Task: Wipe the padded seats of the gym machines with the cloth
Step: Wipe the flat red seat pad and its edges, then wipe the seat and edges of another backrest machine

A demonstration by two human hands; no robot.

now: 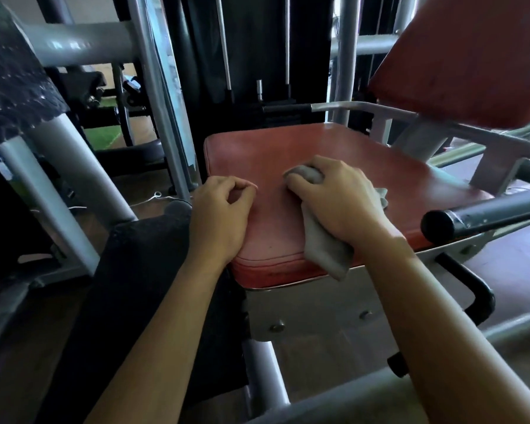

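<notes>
A red padded seat (pixel 380 166) of a gym machine fills the middle of the head view, with a red padded backrest (pixel 468 62) rising at the upper right. My right hand (pixel 340 200) presses a grey cloth (pixel 325 249) flat on the middle of the seat; the cloth trails back over the front edge. My left hand (pixel 221 212) rests on the seat's left front corner, fingers curled loosely with nothing in them.
Grey steel frame tubes (pixel 153 87) stand left of the seat. A dark-capped handle bar (pixel 484 215) juts in from the right, level with the seat. The black weight stack (pixel 257 56) stands behind. A black foam-wrapped roller (pixel 10 75) is at the upper left.
</notes>
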